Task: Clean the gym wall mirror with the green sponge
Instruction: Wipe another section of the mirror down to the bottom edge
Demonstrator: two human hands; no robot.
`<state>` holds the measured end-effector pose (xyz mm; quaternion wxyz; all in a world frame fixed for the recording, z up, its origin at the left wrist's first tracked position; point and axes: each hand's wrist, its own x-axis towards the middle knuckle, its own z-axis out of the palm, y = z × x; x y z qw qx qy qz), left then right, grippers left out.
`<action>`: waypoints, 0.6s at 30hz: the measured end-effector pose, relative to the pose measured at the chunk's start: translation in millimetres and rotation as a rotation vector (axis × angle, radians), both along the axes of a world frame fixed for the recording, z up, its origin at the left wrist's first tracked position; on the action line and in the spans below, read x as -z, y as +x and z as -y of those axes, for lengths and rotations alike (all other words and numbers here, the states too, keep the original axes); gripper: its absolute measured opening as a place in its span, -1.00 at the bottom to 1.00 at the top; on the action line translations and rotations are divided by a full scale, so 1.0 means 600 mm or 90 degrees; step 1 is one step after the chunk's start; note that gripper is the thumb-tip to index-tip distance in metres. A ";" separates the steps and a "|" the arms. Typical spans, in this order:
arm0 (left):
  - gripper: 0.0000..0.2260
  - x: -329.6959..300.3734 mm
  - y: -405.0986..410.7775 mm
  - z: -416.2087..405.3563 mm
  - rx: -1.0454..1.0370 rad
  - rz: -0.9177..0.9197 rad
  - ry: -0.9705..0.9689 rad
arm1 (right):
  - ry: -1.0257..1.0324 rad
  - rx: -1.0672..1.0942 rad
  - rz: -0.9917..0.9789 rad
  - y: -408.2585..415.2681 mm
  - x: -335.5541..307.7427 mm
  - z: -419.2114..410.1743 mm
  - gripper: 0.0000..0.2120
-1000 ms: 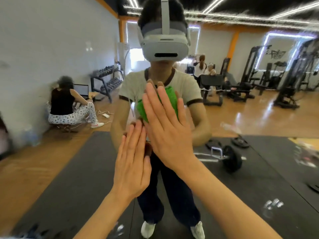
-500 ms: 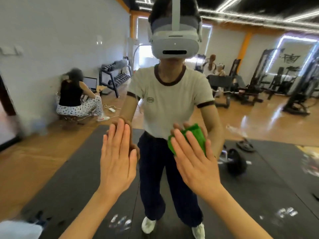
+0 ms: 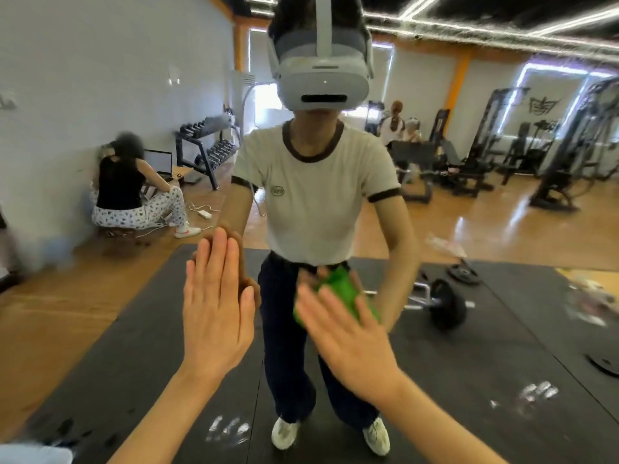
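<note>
Head view: two hands lie flat against the gym wall mirror [image 3: 100, 329]. Left hand [image 3: 217, 316] presses the glass, fingers straight and together, holding nothing. Right hand [image 3: 348, 336], motion-blurred, presses one green sponge [image 3: 341, 289] to the mirror with straight fingers; the palm hides most of the sponge. Beyond, one barbell [image 3: 445, 304] shows in reflection.

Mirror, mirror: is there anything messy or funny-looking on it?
Yes. The mirror has whitish smudges like finger marks low down, near the bottom left and bottom right. The right hand presses the sponge higher up, away from them.
</note>
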<state>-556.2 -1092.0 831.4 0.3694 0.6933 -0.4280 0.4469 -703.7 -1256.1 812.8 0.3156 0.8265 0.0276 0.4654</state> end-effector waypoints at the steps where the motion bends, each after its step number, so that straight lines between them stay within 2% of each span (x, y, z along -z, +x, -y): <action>1: -0.35 -0.001 0.000 -0.001 0.001 -0.001 0.004 | -0.041 0.025 -0.064 -0.017 0.040 0.005 -0.43; 3: -0.35 -0.001 -0.001 -0.001 0.005 -0.006 0.008 | -0.086 0.029 -0.113 -0.031 0.044 0.011 -0.42; 4: -0.35 -0.001 -0.002 -0.002 0.006 -0.009 0.009 | -0.090 0.015 -0.091 -0.026 0.010 0.010 -0.44; 5: -0.35 -0.001 -0.003 -0.002 0.006 -0.009 0.009 | -0.065 -0.006 -0.036 -0.014 -0.039 0.006 -0.45; 8: -0.35 0.000 -0.003 -0.003 -0.001 -0.003 0.011 | 0.129 -0.058 0.198 0.039 -0.209 -0.018 -0.45; 10: -0.35 0.001 -0.002 -0.003 -0.010 -0.003 0.012 | 0.166 -0.062 0.272 0.061 -0.242 -0.033 -0.45; 12: -0.35 0.002 -0.003 -0.002 -0.012 -0.001 0.007 | 0.124 -0.043 0.189 0.054 -0.171 -0.034 -0.38; 15: -0.36 0.001 -0.004 -0.002 -0.015 0.003 0.008 | -0.033 0.010 -0.055 0.002 0.006 -0.019 -0.44; 16: -0.36 0.001 -0.005 -0.002 -0.018 0.004 0.007 | -0.073 0.031 -0.107 -0.011 0.039 -0.013 -0.45; 18: -0.38 0.001 -0.005 -0.001 -0.028 -0.002 0.004 | -0.102 0.051 -0.145 -0.014 0.037 -0.011 -0.44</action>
